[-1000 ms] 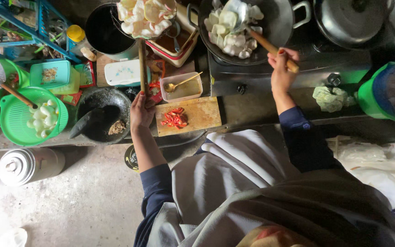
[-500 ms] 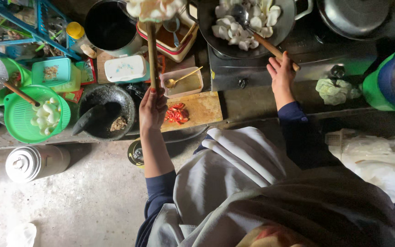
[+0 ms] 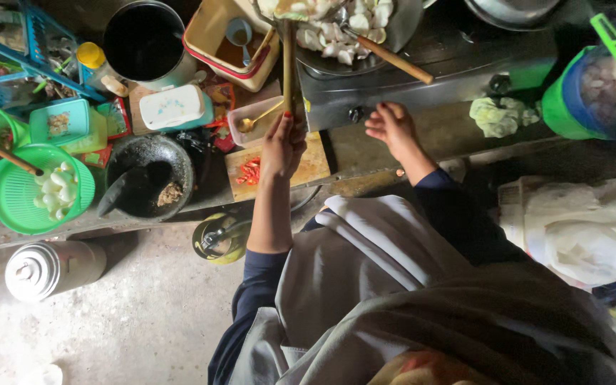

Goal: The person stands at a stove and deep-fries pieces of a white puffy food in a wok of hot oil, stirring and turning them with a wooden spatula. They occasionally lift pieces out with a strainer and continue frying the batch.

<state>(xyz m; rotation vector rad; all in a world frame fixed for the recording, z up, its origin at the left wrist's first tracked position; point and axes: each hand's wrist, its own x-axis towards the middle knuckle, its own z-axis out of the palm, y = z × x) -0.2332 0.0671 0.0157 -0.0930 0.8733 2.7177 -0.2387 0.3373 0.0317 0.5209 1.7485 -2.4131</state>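
my left hand (image 3: 281, 146) grips the long wooden skimmer handle (image 3: 288, 68), lifting white crackers over the dark round wok (image 3: 365, 36); keep it level, i judge; my right hand (image 3: 392, 127) hangs empty below the wok.

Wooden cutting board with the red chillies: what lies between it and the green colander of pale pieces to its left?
In the head view, a dark stone mortar with its pestle sits between the cutting board and the green colander.
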